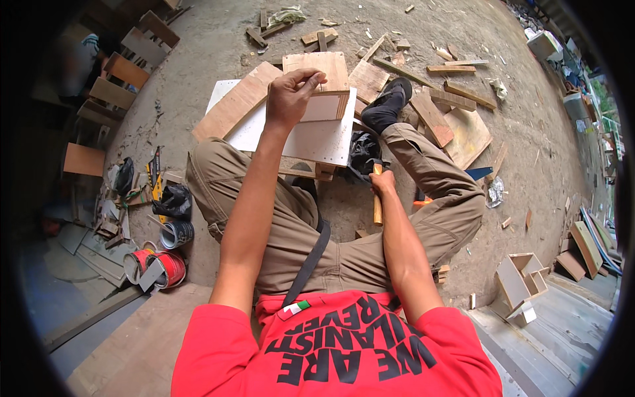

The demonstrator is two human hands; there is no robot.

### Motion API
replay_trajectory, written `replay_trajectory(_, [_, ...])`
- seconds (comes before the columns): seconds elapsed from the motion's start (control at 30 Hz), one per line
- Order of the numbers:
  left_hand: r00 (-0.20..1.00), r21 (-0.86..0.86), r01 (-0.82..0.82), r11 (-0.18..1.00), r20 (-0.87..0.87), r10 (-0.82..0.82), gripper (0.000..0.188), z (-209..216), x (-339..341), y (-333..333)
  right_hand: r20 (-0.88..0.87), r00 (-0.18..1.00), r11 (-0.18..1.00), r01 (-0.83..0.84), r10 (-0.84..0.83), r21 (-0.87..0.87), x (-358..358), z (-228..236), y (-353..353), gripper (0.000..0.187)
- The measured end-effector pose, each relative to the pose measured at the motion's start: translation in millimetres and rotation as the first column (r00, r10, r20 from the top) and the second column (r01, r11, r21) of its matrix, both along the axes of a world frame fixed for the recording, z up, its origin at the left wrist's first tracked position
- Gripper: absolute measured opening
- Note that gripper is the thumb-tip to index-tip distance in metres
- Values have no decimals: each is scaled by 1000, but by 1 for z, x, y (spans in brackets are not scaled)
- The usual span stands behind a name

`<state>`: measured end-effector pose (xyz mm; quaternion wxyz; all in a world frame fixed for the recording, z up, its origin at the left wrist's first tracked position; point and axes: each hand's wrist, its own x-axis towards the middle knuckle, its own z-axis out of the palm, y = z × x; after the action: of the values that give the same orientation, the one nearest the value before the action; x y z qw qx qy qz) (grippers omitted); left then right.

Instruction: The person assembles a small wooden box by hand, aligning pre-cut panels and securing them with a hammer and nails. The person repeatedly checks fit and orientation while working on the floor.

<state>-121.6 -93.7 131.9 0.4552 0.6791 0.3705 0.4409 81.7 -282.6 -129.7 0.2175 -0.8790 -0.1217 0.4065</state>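
Observation:
My left hand (291, 96) is over a small plywood box (331, 63). Its thumb and forefinger pinch a thin nail (321, 87) upright at the box's near top edge. Pale plywood covers the box's top, and its near side is whitish. Under the box lies a white board (321, 142) with small holes along its edge. Lower and to the right, my right hand (382, 180) is wrapped round a hammer (378, 208) by its wooden handle. The hammer's dark head is hard to make out against a black bag (364, 149).
Plywood offcuts (430, 116) and wood strips litter the floor ahead and right. Left are red paint cans (170, 269) and a black plastic bag (174, 200). A small wooden compartment box (519, 281) stands at right. Another person (83, 63) is at the far left, beside leaning panels (126, 69).

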Motion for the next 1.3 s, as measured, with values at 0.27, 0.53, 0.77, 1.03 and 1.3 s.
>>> replay_trajectory(0.27, [997, 233, 63, 971, -61, -50, 19, -11, -2, 4, 37, 989, 978, 134, -142, 158, 3, 18, 12, 31])
replay_trajectory(0.53, [989, 356, 56, 933, -151, -2, 30, -1, -8, -8, -491, 871, 877, 246, -13, 412, 3, 128, 25, 20])
replay_trajectory(0.77, [965, 553, -41, 832, -193, 176, 17, -14, -4, -8, -407, 879, 618, 180, 248, 765, -38, 324, 27, 29])
replay_trajectory(1.03, [980, 499, -72, 863, -125, 154, 9, -14, 0, -11, -197, 887, 636, -130, 417, 761, -53, 347, 10, 37])
replay_trajectory(1.3, [975, 490, -113, 865, -111, 191, 9, -13, 4, -12, 139, 874, 574, -418, 466, 704, -66, 356, -2, 44])
